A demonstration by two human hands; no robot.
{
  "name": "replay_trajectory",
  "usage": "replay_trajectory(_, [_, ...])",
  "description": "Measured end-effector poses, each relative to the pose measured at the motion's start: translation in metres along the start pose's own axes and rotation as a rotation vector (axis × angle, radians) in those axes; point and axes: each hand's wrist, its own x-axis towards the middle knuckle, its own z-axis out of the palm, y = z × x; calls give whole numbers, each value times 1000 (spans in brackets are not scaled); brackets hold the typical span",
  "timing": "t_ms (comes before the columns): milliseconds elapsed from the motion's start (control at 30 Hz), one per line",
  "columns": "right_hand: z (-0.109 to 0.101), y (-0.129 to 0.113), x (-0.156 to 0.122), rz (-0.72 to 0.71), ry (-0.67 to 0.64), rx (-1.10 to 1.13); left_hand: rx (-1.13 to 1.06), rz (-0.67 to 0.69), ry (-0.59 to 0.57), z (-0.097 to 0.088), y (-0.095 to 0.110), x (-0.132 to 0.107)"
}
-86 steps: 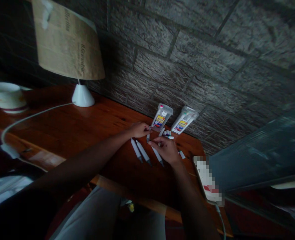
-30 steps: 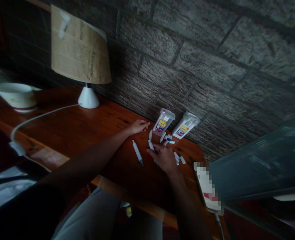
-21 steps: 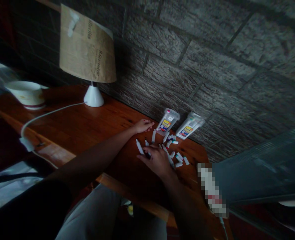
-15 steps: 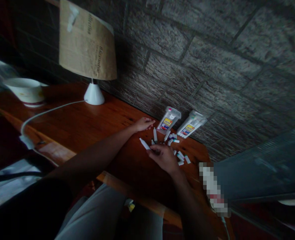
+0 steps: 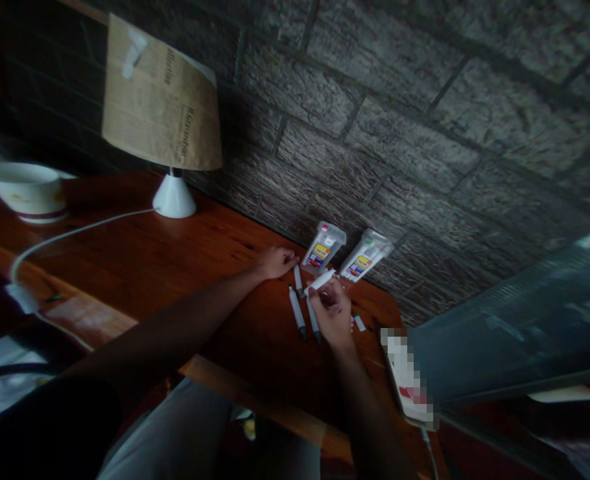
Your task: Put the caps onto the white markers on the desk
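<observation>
My right hand (image 5: 332, 310) is closed on a white marker (image 5: 323, 281), held slanted above the table with one end up towards the right. Several more white markers with dark ends lie beside it, one marker (image 5: 297, 313) just left of my fingers. A small loose white cap-like piece (image 5: 359, 323) shows at its right; other pieces are hidden behind the hand. My left hand (image 5: 276, 263) rests on the table with curled fingers, close to a clear plastic box (image 5: 323, 248). Whether anything is in those fingers is hidden. A second clear box (image 5: 366, 257) stands at its right, both labelled.
The brown wooden table (image 5: 225, 247) runs along a stone-block wall (image 5: 325, 140). A lamp (image 5: 175, 197) with a paper shade stands at left, its cord (image 5: 85, 225) crossing the table edge. A white bucket (image 5: 32, 192) is at far left, a pixelated flat object (image 5: 409, 380) at right.
My right hand has turned the marker from pointing up-left to slanting up-right. Several markers left of that hand now show more fully. The view has shifted slightly; my left hand stays near the box.
</observation>
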Motion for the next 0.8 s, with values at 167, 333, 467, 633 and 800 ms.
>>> replay_trajectory(167, [-3,3,1,-39,26,-41,119,-45,28,1,-7,4])
replay_trajectory(333, [-9,6,3,-32,41,-7,173,-13,-43,4,-11,6])
replay_trajectory(467, [-6,6,4,-33,28,-24,167,-4,-44,5,-13,5])
replay_trajectory(633, [-12,17,10,-17,123,-44,65,85,10,0,-5,3])
replay_trajectory(800, [-22,36,17,113,220,-64,-35,171,118,-7,19,-8])
